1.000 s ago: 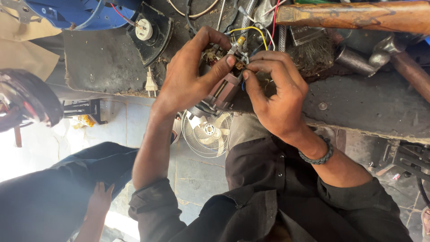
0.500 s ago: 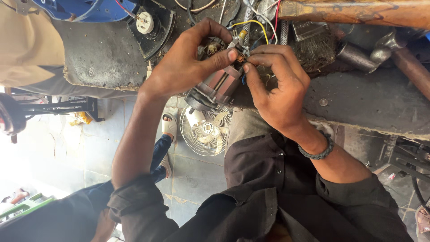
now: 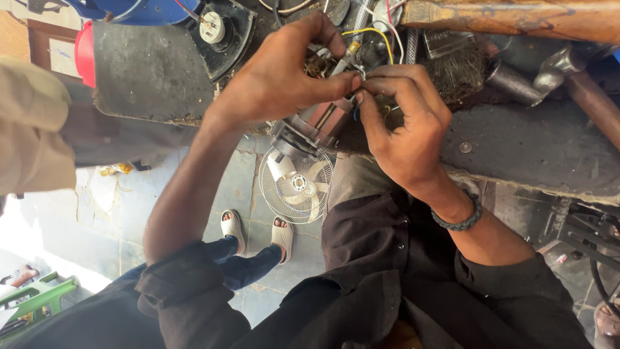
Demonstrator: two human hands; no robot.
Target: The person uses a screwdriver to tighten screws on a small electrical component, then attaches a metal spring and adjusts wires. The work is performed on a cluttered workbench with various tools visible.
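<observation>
We pinch the small motor's wires between our left hand and right hand, fingertips meeting above the motor.

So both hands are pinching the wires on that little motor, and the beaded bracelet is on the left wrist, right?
Not quite. The head view shows the bracelet on the right wrist. Both the left hand and right hand do pinch wires at the motor.

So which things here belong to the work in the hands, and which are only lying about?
In hand:
left hand
right hand
small grey-and-copper electric motor
thin yellow wire

Lying about:
round white wire fan guard
dark bristle brush
long brown wooden handle
white round plug
</observation>
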